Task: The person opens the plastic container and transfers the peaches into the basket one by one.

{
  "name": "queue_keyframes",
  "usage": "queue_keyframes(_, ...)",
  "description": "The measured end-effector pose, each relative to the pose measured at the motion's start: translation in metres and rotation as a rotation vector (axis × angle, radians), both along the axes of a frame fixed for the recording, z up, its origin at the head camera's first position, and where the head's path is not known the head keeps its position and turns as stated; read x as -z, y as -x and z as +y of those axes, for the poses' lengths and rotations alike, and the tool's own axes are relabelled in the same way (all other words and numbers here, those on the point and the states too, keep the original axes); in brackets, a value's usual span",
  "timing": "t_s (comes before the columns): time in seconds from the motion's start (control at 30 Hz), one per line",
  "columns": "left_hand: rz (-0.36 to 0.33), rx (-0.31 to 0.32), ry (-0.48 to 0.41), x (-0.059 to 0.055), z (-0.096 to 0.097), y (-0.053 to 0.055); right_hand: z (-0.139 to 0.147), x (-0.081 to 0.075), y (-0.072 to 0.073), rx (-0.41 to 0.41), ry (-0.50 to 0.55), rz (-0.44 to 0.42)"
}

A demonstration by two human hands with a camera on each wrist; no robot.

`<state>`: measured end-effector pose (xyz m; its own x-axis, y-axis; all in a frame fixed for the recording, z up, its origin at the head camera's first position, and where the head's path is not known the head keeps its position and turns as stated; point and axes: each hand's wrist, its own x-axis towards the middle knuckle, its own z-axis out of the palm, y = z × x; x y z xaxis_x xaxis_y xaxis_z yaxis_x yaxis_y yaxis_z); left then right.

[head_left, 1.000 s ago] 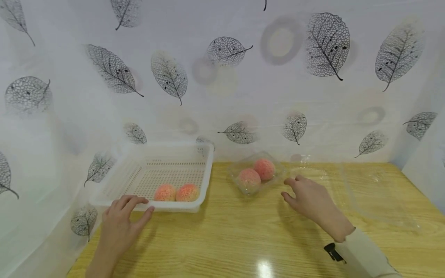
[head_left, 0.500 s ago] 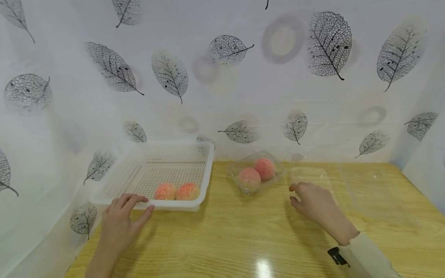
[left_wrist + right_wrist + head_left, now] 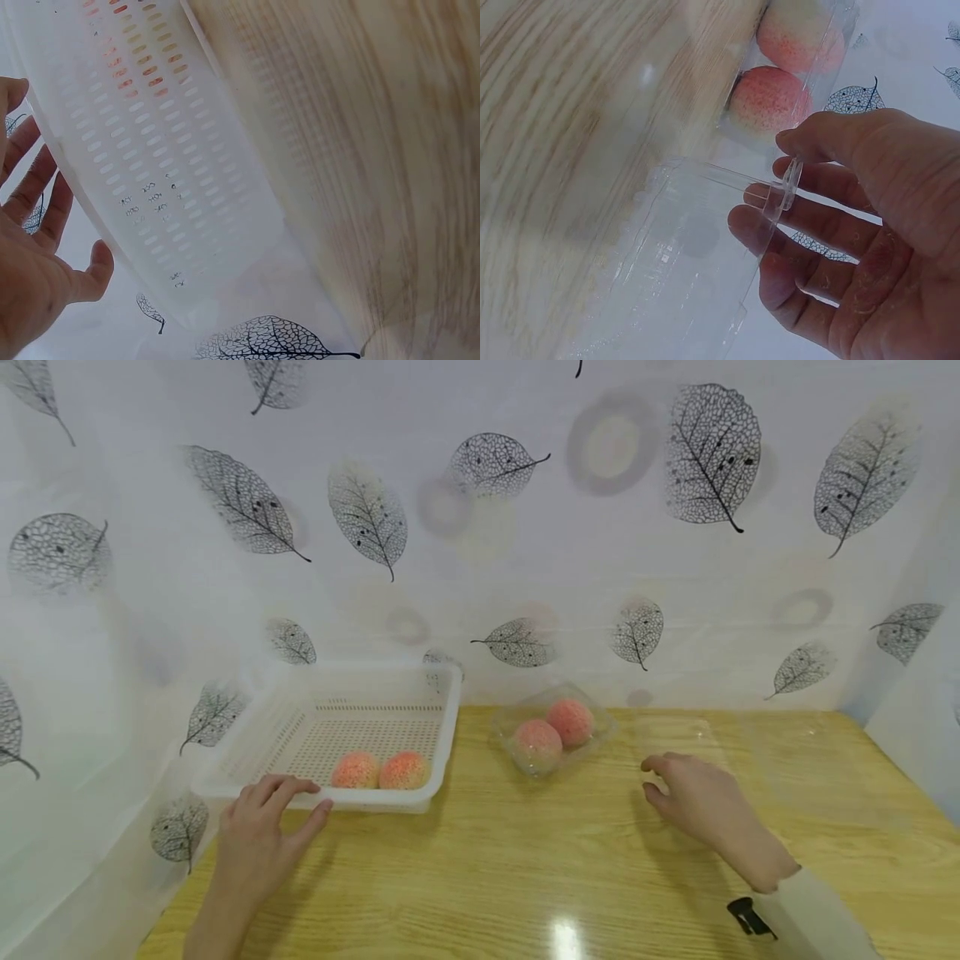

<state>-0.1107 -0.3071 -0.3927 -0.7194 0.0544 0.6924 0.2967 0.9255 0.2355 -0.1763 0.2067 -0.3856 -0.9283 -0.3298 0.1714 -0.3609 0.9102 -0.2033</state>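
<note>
In the head view my left hand point(image 3: 258, 835) rests at the near left rim of a white plastic basket point(image 3: 442, 727), fingers loosely bent over the edge. Two pink-yellow peaches point(image 3: 405, 771) lie inside along its near wall. In the left wrist view that hand point(image 3: 45, 247) is beside the rim, its fingers spread. My right hand point(image 3: 701, 802) is at a clear plastic box point(image 3: 682, 255), with the rim between thumb and fingers in the right wrist view. Left of it, two pink peaches point(image 3: 537, 745) sit in another clear plastic box point(image 3: 600, 722).
Further right on the wooden table point(image 3: 480, 877) lies another thin clear plastic piece point(image 3: 817, 768), faint against the wood. A white curtain point(image 3: 525, 560) with leaf prints closes off the back and sides.
My right hand has drawn right and slightly nearer, away from the box with peaches. The clear box at it has shifted slightly right. The left hand has stayed at the basket rim.
</note>
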Motion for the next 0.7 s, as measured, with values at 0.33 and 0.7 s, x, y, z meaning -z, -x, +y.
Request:
queue_keyframes(0.33,-0.011,-0.006,-0.011,0.001,-0.001,0.000,0.010,0.000,0.000,0.030,-0.015,-0.030)
queue_keyframes(0.7,-0.012,-0.011,-0.020,0.001,0.000,0.000,0.017,0.001,0.001,0.022,-0.012,0.001)
